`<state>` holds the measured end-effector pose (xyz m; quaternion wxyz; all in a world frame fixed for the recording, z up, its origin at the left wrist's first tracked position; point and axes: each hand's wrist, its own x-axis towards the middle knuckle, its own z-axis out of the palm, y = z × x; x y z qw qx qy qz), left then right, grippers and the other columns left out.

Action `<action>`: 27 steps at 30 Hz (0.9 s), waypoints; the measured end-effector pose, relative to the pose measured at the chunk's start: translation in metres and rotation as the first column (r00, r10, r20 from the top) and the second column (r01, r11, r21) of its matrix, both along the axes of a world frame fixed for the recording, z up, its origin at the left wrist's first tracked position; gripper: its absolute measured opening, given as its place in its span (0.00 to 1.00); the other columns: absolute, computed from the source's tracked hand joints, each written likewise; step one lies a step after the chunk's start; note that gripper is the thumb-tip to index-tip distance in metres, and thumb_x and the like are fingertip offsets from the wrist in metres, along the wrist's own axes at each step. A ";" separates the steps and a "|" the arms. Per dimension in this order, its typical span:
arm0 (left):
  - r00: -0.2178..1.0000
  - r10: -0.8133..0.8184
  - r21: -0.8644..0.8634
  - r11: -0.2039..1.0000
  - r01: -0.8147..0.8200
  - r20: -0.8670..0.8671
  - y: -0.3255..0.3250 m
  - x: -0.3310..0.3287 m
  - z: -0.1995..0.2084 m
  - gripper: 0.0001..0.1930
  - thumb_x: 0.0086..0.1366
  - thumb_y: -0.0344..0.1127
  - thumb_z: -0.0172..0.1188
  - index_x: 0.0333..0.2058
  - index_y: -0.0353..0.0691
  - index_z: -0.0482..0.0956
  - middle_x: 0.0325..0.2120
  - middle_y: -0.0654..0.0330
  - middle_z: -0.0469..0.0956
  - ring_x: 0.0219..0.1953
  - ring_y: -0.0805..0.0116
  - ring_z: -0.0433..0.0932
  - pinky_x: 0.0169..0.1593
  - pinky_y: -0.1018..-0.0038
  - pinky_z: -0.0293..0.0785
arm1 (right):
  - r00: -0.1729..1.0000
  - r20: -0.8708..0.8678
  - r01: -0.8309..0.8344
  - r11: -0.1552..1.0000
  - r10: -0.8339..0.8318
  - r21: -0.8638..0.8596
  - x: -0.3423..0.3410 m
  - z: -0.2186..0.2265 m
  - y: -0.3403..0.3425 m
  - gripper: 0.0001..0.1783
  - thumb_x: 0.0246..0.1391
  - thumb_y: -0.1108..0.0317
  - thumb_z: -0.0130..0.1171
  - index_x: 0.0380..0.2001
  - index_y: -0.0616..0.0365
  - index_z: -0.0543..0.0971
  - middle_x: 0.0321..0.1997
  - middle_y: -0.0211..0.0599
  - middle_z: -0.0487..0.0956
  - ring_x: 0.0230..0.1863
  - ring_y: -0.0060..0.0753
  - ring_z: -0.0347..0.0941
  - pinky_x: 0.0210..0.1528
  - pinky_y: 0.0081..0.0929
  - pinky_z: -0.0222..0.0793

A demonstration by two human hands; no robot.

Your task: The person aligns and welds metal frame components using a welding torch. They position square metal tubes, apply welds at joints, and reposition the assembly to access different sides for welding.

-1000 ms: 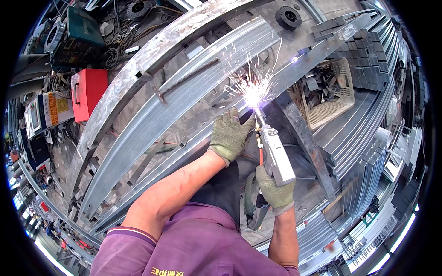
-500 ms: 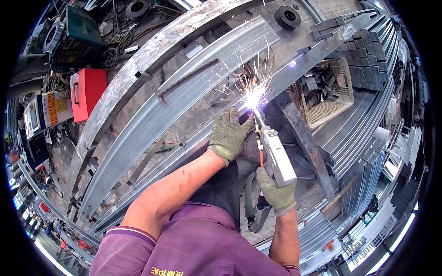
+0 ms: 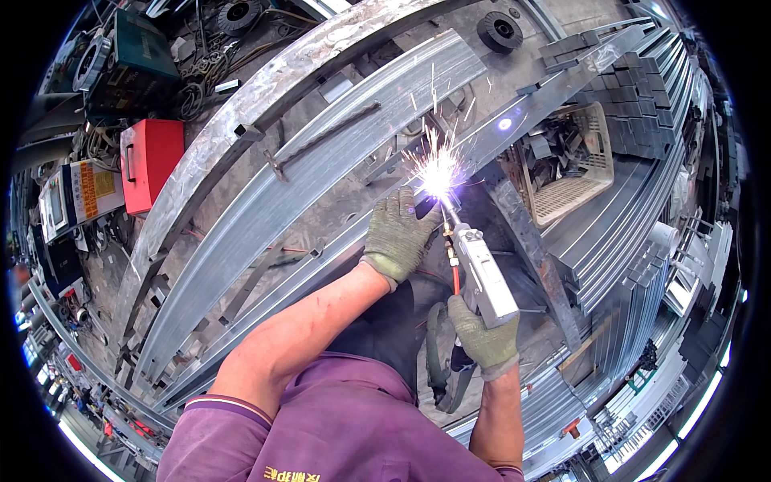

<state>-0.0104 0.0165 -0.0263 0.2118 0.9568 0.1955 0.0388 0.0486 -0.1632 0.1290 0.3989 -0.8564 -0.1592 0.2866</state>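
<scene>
My right hand [image 3: 484, 333], in a grey-green knit glove, is wrapped round the rear of a white-and-silver handheld welding gun [image 3: 487, 277]. The gun's nozzle points up and left into a bright white-violet glare with sparks [image 3: 438, 178], which hides the tip and the spot it works on. My left hand [image 3: 397, 241], gloved alike, lies over the edge of a long metal beam [image 3: 337, 251] just left of the glare. Between its thumb and fingers shows a small dark metal piece [image 3: 424, 206], mostly covered. An orange hose [image 3: 456, 281] runs along the gun.
A cream plastic crate [image 3: 574, 193] of metal offcuts sits right of the beam. Stacked steel profiles [image 3: 638, 104] lie beyond it. Long curved metal rails [image 3: 265, 193] cross the left side. A red box [image 3: 151, 165] and a black spool [image 3: 499, 30] stand farther off.
The glare and gun nozzle have shifted slightly to the left, and the spray of sparks is narrower. Both hands keep nearly the same places and grips.
</scene>
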 end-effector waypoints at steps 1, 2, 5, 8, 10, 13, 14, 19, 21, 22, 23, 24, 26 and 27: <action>1.000 -0.003 -0.010 1.000 0.003 -0.007 0.000 0.000 0.000 0.30 0.68 0.49 0.70 0.69 0.62 0.80 0.61 0.41 0.72 0.64 0.39 0.73 0.63 0.45 0.73 | 1.000 -0.005 0.007 1.000 -0.007 0.006 0.000 -0.001 -0.001 0.14 0.58 0.71 0.78 0.45 0.64 0.88 0.31 0.34 0.88 0.31 0.24 0.86 0.34 0.31 0.81; 1.000 -0.005 -0.002 1.000 0.005 -0.006 0.001 0.000 0.001 0.30 0.68 0.49 0.70 0.69 0.61 0.80 0.61 0.41 0.72 0.64 0.39 0.73 0.63 0.45 0.73 | 1.000 0.005 -0.001 1.000 0.001 0.001 0.000 0.000 -0.001 0.14 0.58 0.71 0.78 0.45 0.64 0.88 0.31 0.34 0.88 0.31 0.24 0.86 0.34 0.31 0.81; 1.000 -0.009 0.014 1.000 0.009 0.000 0.001 0.000 0.002 0.30 0.68 0.49 0.70 0.68 0.61 0.80 0.62 0.40 0.71 0.64 0.39 0.73 0.64 0.45 0.73 | 0.999 0.028 -0.018 1.000 0.018 -0.009 0.000 0.001 -0.001 0.15 0.58 0.71 0.78 0.46 0.64 0.89 0.31 0.34 0.88 0.31 0.24 0.86 0.34 0.30 0.81; 1.000 -0.010 0.008 1.000 0.010 0.008 0.000 -0.001 0.000 0.30 0.68 0.49 0.70 0.68 0.60 0.80 0.63 0.39 0.71 0.64 0.38 0.73 0.65 0.44 0.73 | 0.999 0.026 -0.024 1.000 0.025 -0.013 0.002 0.006 0.002 0.15 0.57 0.71 0.79 0.47 0.64 0.89 0.32 0.34 0.88 0.32 0.25 0.86 0.35 0.30 0.81; 1.000 -0.016 0.011 1.000 0.016 0.008 0.001 -0.001 -0.002 0.30 0.68 0.49 0.70 0.68 0.60 0.80 0.63 0.39 0.71 0.64 0.38 0.73 0.65 0.44 0.73 | 1.000 0.014 -0.026 0.999 0.026 -0.022 0.002 0.009 0.004 0.16 0.57 0.71 0.79 0.47 0.64 0.89 0.32 0.33 0.88 0.32 0.24 0.86 0.35 0.30 0.81; 1.000 -0.026 0.030 0.999 0.025 0.012 0.001 -0.003 -0.005 0.29 0.68 0.48 0.70 0.67 0.60 0.80 0.64 0.38 0.71 0.65 0.38 0.73 0.65 0.43 0.73 | 1.000 -0.006 -0.004 1.000 0.004 -0.009 0.002 0.008 0.001 0.16 0.57 0.71 0.78 0.47 0.65 0.89 0.31 0.33 0.88 0.32 0.22 0.85 0.35 0.29 0.81; 0.999 -0.028 0.030 0.999 0.028 0.015 0.000 -0.003 -0.006 0.29 0.68 0.49 0.70 0.67 0.60 0.81 0.64 0.39 0.71 0.65 0.38 0.73 0.65 0.43 0.73 | 1.000 -0.016 0.003 1.000 -0.003 -0.011 0.002 0.009 0.002 0.16 0.57 0.71 0.78 0.47 0.65 0.89 0.31 0.33 0.88 0.32 0.21 0.84 0.35 0.28 0.80; 0.999 -0.013 -0.014 1.000 0.013 0.041 0.001 -0.002 0.001 0.27 0.68 0.49 0.70 0.66 0.61 0.81 0.64 0.39 0.71 0.67 0.37 0.72 0.66 0.43 0.72 | 0.985 -0.134 0.104 0.994 -0.107 -0.027 -0.003 0.016 0.000 0.15 0.57 0.73 0.77 0.47 0.65 0.89 0.32 0.32 0.87 0.32 0.19 0.82 0.35 0.26 0.78; 0.999 -0.029 0.015 0.999 0.028 0.035 0.000 -0.004 -0.006 0.31 0.69 0.50 0.70 0.71 0.64 0.77 0.65 0.37 0.71 0.67 0.36 0.73 0.67 0.42 0.71 | 0.994 -0.081 0.068 0.997 -0.071 -0.036 -0.005 0.014 -0.008 0.14 0.58 0.73 0.77 0.46 0.63 0.88 0.31 0.30 0.86 0.31 0.19 0.81 0.35 0.26 0.78; 0.999 -0.026 0.027 0.999 0.026 0.021 -0.001 -0.003 -0.004 0.33 0.69 0.50 0.70 0.72 0.66 0.76 0.66 0.37 0.70 0.67 0.36 0.73 0.67 0.41 0.71 | 0.997 -0.057 0.050 0.998 -0.052 -0.044 -0.006 0.013 -0.013 0.13 0.58 0.74 0.77 0.46 0.63 0.88 0.30 0.29 0.86 0.31 0.19 0.80 0.34 0.26 0.77; 1.000 -0.023 0.039 0.999 0.023 0.007 -0.001 -0.002 -0.002 0.34 0.70 0.50 0.70 0.74 0.67 0.75 0.67 0.36 0.70 0.67 0.35 0.73 0.67 0.41 0.71 | 0.992 -0.096 0.076 0.997 -0.077 -0.013 -0.006 0.013 -0.018 0.10 0.59 0.74 0.76 0.43 0.61 0.87 0.29 0.25 0.82 0.29 0.19 0.77 0.33 0.26 0.76; 0.999 -0.027 0.031 0.999 0.026 0.025 0.000 -0.001 -0.001 0.37 0.71 0.49 0.69 0.77 0.70 0.71 0.67 0.35 0.70 0.65 0.34 0.74 0.68 0.41 0.71 | 0.992 -0.079 0.094 0.995 -0.097 -0.038 -0.007 0.014 -0.022 0.10 0.60 0.75 0.75 0.44 0.61 0.86 0.29 0.25 0.81 0.29 0.20 0.75 0.34 0.27 0.75; 1.000 -0.017 0.001 1.000 0.017 0.011 -0.001 -0.002 0.002 0.38 0.70 0.48 0.70 0.77 0.70 0.70 0.68 0.35 0.69 0.67 0.34 0.74 0.69 0.41 0.70 | 0.983 -0.106 0.140 0.986 -0.150 -0.092 -0.003 0.019 -0.025 0.10 0.61 0.76 0.74 0.45 0.61 0.85 0.33 0.25 0.79 0.32 0.20 0.74 0.36 0.28 0.75; 1.000 -0.013 -0.013 1.000 0.013 0.005 -0.001 -0.003 0.004 0.38 0.70 0.47 0.70 0.78 0.70 0.70 0.69 0.35 0.69 0.67 0.33 0.73 0.69 0.41 0.70 | 0.972 -0.146 0.169 0.978 -0.186 -0.121 0.001 0.025 -0.025 0.11 0.62 0.77 0.73 0.46 0.61 0.84 0.35 0.25 0.79 0.34 0.20 0.74 0.37 0.29 0.75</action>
